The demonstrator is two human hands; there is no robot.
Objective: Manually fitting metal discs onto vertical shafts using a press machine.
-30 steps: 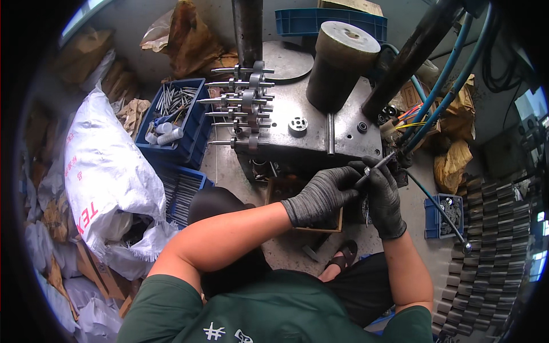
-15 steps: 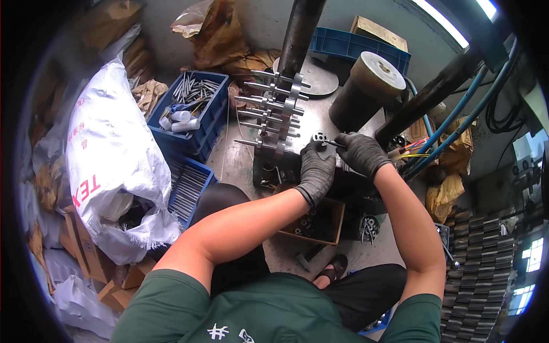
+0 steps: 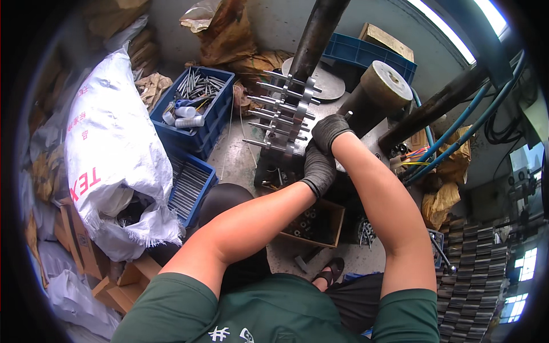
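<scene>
My right hand (image 3: 331, 132), in a dark grey knit glove, is closed in a fist over the work block, right of the row of discs. A short bright metal pin (image 3: 348, 115) sticks out beyond its knuckles. Just below it and touching it is my gloved left hand (image 3: 319, 170), fingers curled. The round holed metal part it held a moment before is hidden behind the hands. Left of them stands a row of round metal discs (image 3: 300, 111), with several pointed metal pins (image 3: 266, 114) sticking out toward the left.
Behind my hands rises a thick dark cylinder (image 3: 372, 94) beside a steel post (image 3: 317, 37). Blue crates (image 3: 214, 126) of metal pins and a white woven sack (image 3: 117, 148) stand at left. A box of small parts (image 3: 329, 237) sits below; blue hoses (image 3: 457, 134) run at right.
My right hand has moved left and up, over my left hand, and a pin end now shows past it. The holed round part has gone out of sight. The whole view has shifted slightly.
</scene>
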